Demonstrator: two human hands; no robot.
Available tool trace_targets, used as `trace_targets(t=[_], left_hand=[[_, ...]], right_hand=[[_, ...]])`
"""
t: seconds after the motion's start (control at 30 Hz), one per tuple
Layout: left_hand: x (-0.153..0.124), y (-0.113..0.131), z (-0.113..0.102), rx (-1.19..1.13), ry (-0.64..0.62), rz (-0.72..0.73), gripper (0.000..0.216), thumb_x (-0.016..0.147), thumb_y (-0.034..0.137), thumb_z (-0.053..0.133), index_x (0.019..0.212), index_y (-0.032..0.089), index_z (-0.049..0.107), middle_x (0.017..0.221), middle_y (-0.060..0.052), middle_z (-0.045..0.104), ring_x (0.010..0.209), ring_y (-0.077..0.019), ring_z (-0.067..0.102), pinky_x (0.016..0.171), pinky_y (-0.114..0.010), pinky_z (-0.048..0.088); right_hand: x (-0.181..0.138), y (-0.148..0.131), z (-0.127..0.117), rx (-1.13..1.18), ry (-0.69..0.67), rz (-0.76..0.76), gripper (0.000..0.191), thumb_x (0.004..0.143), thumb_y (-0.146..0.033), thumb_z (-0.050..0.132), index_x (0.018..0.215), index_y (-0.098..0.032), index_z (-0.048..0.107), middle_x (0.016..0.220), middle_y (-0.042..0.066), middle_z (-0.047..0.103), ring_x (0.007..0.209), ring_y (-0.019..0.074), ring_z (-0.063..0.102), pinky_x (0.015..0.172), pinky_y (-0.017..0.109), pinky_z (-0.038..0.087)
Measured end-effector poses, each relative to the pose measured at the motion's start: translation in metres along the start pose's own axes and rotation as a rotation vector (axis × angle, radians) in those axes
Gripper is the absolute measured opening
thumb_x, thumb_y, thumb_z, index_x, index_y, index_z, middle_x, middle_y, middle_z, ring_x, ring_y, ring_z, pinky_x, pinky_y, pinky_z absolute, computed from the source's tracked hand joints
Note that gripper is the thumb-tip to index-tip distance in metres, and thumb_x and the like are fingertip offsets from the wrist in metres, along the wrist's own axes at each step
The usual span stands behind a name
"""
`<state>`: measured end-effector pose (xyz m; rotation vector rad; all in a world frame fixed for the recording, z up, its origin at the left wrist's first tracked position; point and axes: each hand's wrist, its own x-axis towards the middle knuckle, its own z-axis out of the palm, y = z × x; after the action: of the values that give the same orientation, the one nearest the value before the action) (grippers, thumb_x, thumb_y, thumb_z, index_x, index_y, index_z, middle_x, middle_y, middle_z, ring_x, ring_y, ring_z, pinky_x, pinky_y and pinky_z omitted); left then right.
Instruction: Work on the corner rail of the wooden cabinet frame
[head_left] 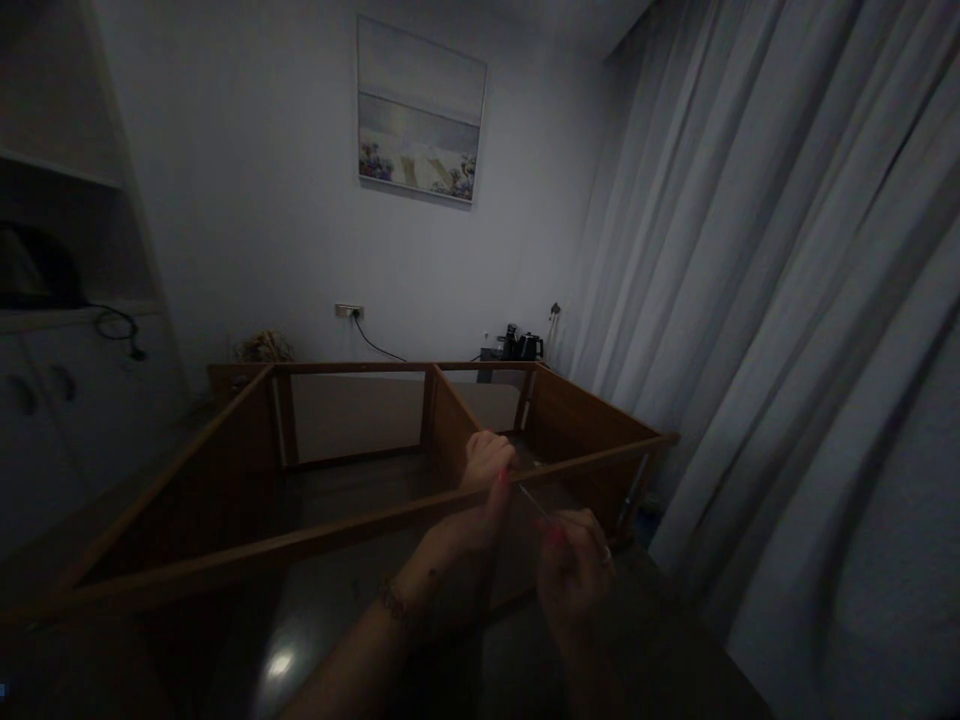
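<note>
My left hand (486, 462) is wrapped around the near wooden rail (390, 517), close to where the middle divider (454, 412) meets it. Its fingers lie over the far side and the thumb, with a red nail, presses on the near side. To the right and slightly lower, my right hand (576, 565) is closed on a thin metal rod (534, 503) that looks like a screwdriver shaft. The rod slants up and left, its tip close to the rail beside my left thumb. Any handle is hidden inside the fingers, and contact with the rail is hard to make out.
The wooden frame has a left side panel (202, 480) and a right side panel (581, 405). Grey curtains (720, 300) hang close on the right. Behind stand a black kettle (529, 346) and a wall socket (349, 311) with a cord. White cabinets (82, 430) line the left.
</note>
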<state>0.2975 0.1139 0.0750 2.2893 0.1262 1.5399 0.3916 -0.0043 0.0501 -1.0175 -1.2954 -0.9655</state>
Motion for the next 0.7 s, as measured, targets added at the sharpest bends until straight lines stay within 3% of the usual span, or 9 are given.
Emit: trace_targets(t=[0.3, 0.5, 0.7], left_hand=[[0.0022, 0.0078, -0.003, 0.028, 0.015, 0.001, 0.064, 0.108, 0.064, 0.001, 0.08, 0.024, 0.042, 0.079, -0.004, 0.052, 0.08, -0.025, 0.05, 0.082, -0.045, 0.045], [0.003, 0.0116, -0.0026, 0.012, 0.022, -0.017, 0.063, 0.108, 0.062, -0.001, 0.082, 0.025, 0.042, 0.082, -0.004, 0.053, 0.082, -0.0257, 0.051, 0.089, -0.048, 0.046], [0.0039, 0.0048, -0.0004, 0.001, 0.039, 0.012, 0.06, 0.109, 0.063, 0.005, 0.079, 0.025, 0.041, 0.077, -0.003, 0.051, 0.077, -0.0251, 0.049, 0.083, -0.046, 0.044]], right_hand=[[0.0011, -0.0031, 0.0009, -0.028, -0.04, -0.08, 0.026, 0.098, -0.007, 0.052, 0.078, -0.025, 0.055, 0.065, -0.003, 0.064, 0.056, 0.0137, 0.056, 0.06, 0.029, 0.046], [0.0015, -0.0044, 0.001, -0.038, -0.052, -0.071, 0.029, 0.098, -0.007, 0.049, 0.075, -0.025, 0.051, 0.062, -0.003, 0.058, 0.057, 0.0143, 0.053, 0.061, 0.029, 0.046], [0.0031, -0.006, 0.0006, 0.02, -0.056, -0.015, 0.032, 0.102, -0.011, 0.047, 0.074, -0.026, 0.048, 0.062, -0.004, 0.053, 0.055, 0.0146, 0.051, 0.057, 0.029, 0.043]])
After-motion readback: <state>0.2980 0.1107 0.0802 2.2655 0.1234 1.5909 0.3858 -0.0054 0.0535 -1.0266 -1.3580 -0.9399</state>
